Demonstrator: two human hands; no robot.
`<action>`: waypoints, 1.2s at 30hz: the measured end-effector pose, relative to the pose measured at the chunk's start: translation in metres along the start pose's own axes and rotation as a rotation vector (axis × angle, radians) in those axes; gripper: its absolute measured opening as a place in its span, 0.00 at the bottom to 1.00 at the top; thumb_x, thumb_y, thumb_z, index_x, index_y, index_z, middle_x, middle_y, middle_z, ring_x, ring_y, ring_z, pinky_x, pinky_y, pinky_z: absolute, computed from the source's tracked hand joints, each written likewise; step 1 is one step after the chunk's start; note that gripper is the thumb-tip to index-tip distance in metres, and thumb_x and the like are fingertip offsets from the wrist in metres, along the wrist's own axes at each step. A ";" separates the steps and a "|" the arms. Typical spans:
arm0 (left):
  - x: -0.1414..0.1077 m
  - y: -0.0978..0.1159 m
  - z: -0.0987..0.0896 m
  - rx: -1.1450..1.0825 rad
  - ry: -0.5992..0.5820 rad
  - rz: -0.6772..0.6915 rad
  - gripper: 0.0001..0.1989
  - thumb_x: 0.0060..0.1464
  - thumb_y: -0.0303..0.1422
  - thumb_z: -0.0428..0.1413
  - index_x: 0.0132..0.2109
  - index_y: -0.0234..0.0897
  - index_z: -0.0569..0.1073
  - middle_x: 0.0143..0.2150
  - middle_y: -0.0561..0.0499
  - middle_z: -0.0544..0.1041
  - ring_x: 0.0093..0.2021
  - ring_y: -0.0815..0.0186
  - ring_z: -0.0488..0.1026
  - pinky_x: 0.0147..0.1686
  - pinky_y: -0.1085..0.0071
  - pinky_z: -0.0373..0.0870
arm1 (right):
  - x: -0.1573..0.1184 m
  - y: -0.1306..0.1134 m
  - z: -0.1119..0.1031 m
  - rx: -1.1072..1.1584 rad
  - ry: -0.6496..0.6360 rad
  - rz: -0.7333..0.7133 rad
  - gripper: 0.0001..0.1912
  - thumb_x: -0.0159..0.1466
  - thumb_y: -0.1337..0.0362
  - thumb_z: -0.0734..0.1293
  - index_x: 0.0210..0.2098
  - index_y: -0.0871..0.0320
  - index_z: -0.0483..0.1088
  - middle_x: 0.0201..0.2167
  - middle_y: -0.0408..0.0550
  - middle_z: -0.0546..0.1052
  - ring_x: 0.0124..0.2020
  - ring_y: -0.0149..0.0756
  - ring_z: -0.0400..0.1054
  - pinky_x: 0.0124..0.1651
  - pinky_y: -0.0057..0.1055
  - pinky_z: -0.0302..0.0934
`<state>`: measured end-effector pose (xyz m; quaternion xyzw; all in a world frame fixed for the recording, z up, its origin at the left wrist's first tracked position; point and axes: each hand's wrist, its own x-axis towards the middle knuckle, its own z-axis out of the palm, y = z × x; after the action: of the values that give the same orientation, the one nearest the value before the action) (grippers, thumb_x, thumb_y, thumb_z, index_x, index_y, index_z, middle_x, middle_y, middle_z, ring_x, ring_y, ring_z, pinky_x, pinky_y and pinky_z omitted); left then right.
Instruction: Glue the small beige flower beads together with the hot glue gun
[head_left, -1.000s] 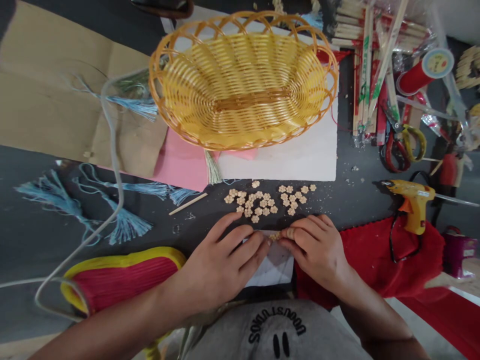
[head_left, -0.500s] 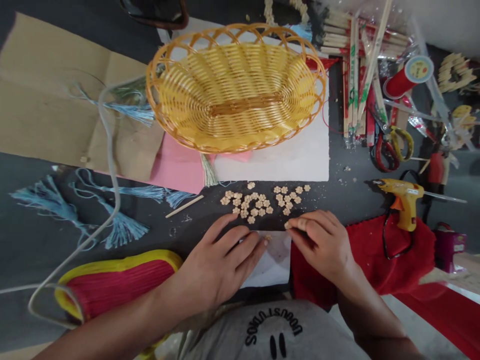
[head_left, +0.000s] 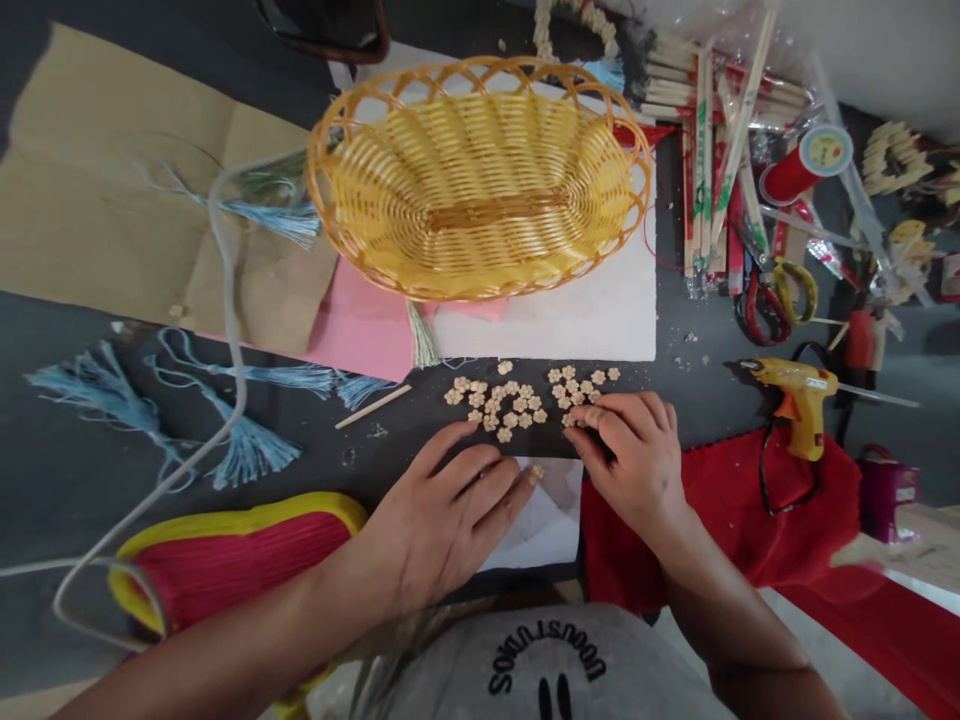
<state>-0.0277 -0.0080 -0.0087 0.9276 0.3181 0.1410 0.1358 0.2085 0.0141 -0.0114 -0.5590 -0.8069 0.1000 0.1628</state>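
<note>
Small pale flower-shaped pieces (head_left: 516, 405) lie in two loose groups on the dark table. My left hand (head_left: 442, 510) rests palm down with its fingers spread, nearest to the left group. Beside its thumb, a single flower-shaped piece (head_left: 537, 472) sits over a white sheet (head_left: 536, 530). At the near edge of the right group, my right hand (head_left: 634, 460) pinches one flower-shaped piece (head_left: 568, 421) between thumb and fingertip. Its other fingers are curled, and part of the right group (head_left: 574, 385) lies just beyond them.
A yellow woven basket (head_left: 480, 215) stands on white and pink paper. Blue tassels (head_left: 251, 445), a grey cable (head_left: 238, 380) and a thin stick (head_left: 373, 407) lie left. To the right are a yellow glue gun (head_left: 806, 400), scissors (head_left: 776, 295), red thread (head_left: 795, 175) and red cloth (head_left: 720, 500).
My right hand has moved slightly away from me, bringing the pinched piece up to the right group. The left hand has hardly moved. The whole view has shifted a little.
</note>
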 end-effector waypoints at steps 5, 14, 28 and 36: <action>0.001 0.000 -0.001 0.000 0.013 -0.004 0.15 0.57 0.27 0.56 0.52 0.39 0.74 0.47 0.50 0.77 0.46 0.61 0.69 0.58 0.50 0.62 | 0.000 -0.003 -0.002 0.060 0.006 -0.001 0.04 0.62 0.63 0.70 0.37 0.53 0.75 0.37 0.46 0.76 0.40 0.39 0.65 0.43 0.38 0.56; 0.004 0.001 -0.003 0.003 0.024 0.003 0.13 0.58 0.27 0.56 0.50 0.37 0.74 0.44 0.50 0.78 0.44 0.61 0.69 0.56 0.50 0.64 | -0.011 -0.008 -0.011 0.131 -0.126 -0.145 0.03 0.62 0.61 0.70 0.35 0.53 0.75 0.36 0.43 0.78 0.42 0.40 0.64 0.47 0.41 0.53; 0.003 0.000 -0.001 0.021 0.032 0.002 0.12 0.58 0.27 0.55 0.50 0.38 0.74 0.45 0.51 0.77 0.45 0.62 0.68 0.59 0.51 0.62 | -0.013 -0.009 -0.004 0.141 -0.138 -0.117 0.07 0.63 0.58 0.70 0.32 0.53 0.74 0.34 0.43 0.78 0.42 0.38 0.64 0.47 0.40 0.52; 0.006 0.001 -0.002 -0.009 0.064 0.000 0.10 0.59 0.26 0.55 0.48 0.36 0.75 0.43 0.51 0.78 0.44 0.61 0.69 0.55 0.50 0.65 | -0.012 -0.009 -0.006 0.159 -0.157 -0.128 0.07 0.63 0.58 0.69 0.32 0.54 0.74 0.35 0.42 0.78 0.41 0.38 0.65 0.47 0.40 0.52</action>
<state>-0.0239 -0.0045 -0.0054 0.9221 0.3215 0.1720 0.1297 0.2065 -0.0006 -0.0044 -0.4821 -0.8406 0.1965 0.1491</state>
